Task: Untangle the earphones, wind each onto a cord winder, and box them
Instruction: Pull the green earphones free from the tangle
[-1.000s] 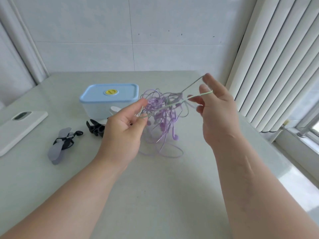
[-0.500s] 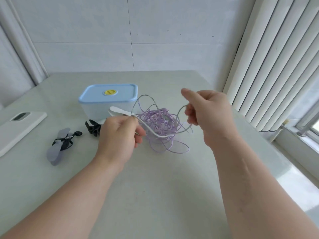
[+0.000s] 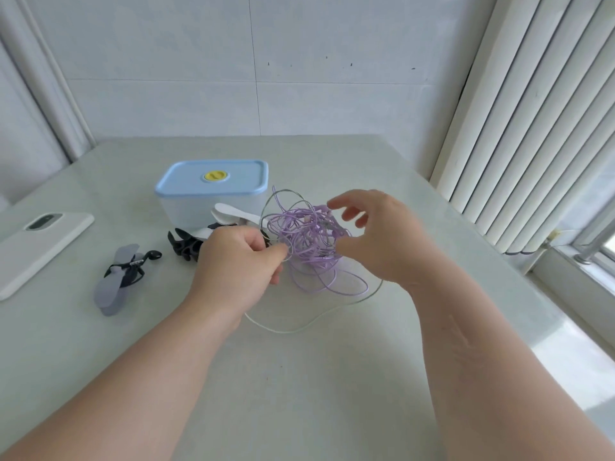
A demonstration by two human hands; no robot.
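Note:
A knot of purple earphone cord (image 3: 309, 241) mixed with a pale green-white cord (image 3: 299, 327) lies on the table's middle. My left hand (image 3: 239, 264) pinches a loop at the tangle's left side. My right hand (image 3: 372, 234) hovers over its right side with fingers spread, touching or nearly touching the cords. The pale cord trails in a loop toward me. A grey cord winder (image 3: 113, 284) wound with black earphones lies at the left. A black winder (image 3: 184, 246) and a white winder (image 3: 233, 214) sit behind my left hand. The box with a blue lid (image 3: 213, 181) stands shut beyond them.
A white phone (image 3: 40, 241) lies face down at the far left edge. Vertical blinds (image 3: 532, 121) and a window sill border the table's right side. A tiled wall stands behind the table.
The tangle has come down from the air onto the table. My right hand has let go of the pale cord and opened over the knot; a long pale loop now lies toward me.

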